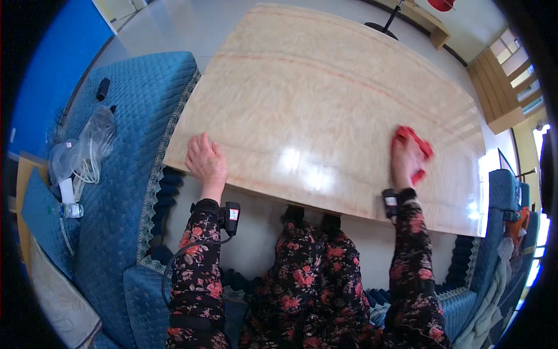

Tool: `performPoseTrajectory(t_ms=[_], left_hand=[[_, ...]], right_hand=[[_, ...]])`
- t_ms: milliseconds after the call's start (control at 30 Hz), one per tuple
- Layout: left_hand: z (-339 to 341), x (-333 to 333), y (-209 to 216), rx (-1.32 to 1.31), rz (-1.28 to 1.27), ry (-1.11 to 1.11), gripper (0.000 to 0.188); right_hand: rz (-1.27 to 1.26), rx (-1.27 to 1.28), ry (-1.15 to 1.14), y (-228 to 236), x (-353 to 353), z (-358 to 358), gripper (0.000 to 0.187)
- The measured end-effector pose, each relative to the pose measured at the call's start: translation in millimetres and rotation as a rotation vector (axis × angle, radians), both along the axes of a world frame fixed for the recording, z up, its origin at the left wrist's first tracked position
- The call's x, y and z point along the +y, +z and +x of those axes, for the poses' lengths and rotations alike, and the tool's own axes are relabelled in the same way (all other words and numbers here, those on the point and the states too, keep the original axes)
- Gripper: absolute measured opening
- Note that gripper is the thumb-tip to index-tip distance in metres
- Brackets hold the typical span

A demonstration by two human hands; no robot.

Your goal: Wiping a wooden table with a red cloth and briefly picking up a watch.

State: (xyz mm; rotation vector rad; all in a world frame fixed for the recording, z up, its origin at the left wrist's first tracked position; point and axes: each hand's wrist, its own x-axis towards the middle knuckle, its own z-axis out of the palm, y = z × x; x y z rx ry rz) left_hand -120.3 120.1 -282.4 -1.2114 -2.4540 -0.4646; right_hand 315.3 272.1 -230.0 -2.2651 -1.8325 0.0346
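Observation:
A red cloth (419, 141) is bunched under my right hand (405, 160), which presses it onto the glossy tabletop on the right side. The hand is somewhat blurred, and red edges of the cloth show past its fingers. My left hand (205, 161) rests on the tabletop at its near left edge, holding nothing, with its fingers stretched out and slightly apart. Between and beyond both hands spreads the cream marble-patterned table (314, 87), with light reflecting off its surface.
Along the table's left side runs a blue quilted seat (139, 116), with a clear plastic bag (99, 136), a dark small object (103, 89) and a clear jar (71, 210) on it. Another blue seat (504, 192) stands at right. Beyond it is a wooden bench (494, 87).

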Motion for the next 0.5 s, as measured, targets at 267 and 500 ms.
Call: performPoseTrajectory(t_ms=[267, 500], left_hand=[[19.1, 17.5, 2.6, -0.067, 0.033, -0.084, 0.042], [10.8, -65.2, 12.7, -0.443, 0.170, -0.298, 0.048]], right_hand=[[0.237, 0.138, 1.082, -14.1, -86.0, -183.6, 0.042], [0.106, 0.235, 0.936, 0.3, -113.1, 16.9, 0.047]])
